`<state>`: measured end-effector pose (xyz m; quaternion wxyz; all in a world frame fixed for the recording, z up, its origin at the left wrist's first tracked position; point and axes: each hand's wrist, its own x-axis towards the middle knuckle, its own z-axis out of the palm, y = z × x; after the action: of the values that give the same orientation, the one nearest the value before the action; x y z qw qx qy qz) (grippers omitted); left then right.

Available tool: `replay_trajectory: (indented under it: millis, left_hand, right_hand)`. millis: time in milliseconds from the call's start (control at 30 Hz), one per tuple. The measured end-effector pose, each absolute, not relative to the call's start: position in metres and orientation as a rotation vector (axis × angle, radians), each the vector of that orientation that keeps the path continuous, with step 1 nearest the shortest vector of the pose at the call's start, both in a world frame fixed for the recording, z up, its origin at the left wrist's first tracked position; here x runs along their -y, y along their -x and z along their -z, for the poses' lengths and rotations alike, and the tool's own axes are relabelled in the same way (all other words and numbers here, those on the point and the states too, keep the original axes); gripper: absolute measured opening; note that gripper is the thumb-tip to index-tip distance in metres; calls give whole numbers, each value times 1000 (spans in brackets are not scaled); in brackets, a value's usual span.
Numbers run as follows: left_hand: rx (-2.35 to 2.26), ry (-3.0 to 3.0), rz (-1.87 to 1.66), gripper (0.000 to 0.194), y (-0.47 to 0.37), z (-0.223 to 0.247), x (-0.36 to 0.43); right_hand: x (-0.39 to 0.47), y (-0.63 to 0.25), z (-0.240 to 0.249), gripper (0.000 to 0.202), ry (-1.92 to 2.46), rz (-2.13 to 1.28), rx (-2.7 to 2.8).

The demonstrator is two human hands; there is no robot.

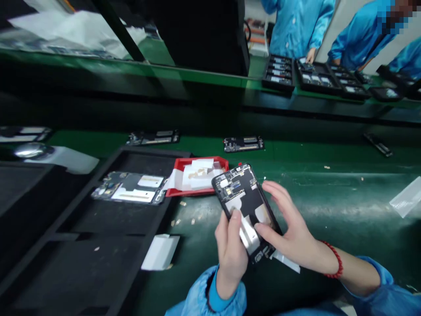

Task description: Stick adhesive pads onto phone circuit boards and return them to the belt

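Observation:
An opened phone (245, 206), its back cover off and its board and silver plates showing, is tilted in front of me. My left hand (232, 245) grips its lower left side, thumb on the face. The thumb of my right hand (292, 232) touches the phone's lower right part, while the other fingers stretch out past its right edge. Just left of the phone is a red tray (171, 192) holding white paper pieces and small tan bits. Another opened phone (131, 188) lies in the black partitioned tray (108, 224).
Several phone assemblies lie along the green bench, one a phone (244, 144) behind the red tray. A folded white paper (160, 252) and small tan scraps lie near the black tray. Clear plastic (408, 197) lies right. Across the bench, co-workers in blue stand by black trays (279, 72).

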<state>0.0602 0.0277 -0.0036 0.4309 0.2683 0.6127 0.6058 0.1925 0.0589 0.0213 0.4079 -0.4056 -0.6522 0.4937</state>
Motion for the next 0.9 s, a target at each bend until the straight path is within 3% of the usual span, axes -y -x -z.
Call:
replay_trajectory:
  millis: [67,133,267,433,700,900]
  left_hand:
    - [-1557,-704,-1536,41,-56,6,-36]
    - [-1524,-804,-1564,40,-51,8,-41]
    - [-1403,-921,-1626,53,-47,14,-44]
    - [-1395,-795,-1624,40,-50,21,-43]
    - [-1394,-683,-1579,34,-52,25,-48]
    - [-1369,-615,-1668,43,-53,30,-55]
  right_hand:
    - [-67,-197,-6,70,1039,-1400,1705]
    - [-88,-209,5,66,1050,-1466,1737]
    - [-168,-263,5,53,1306,-1116,1692]
    - [-265,-317,-13,35,1585,-681,1745]
    - [-324,-204,24,43,1393,-584,2214]
    - [-319,-181,13,35,1230,-561,2297]
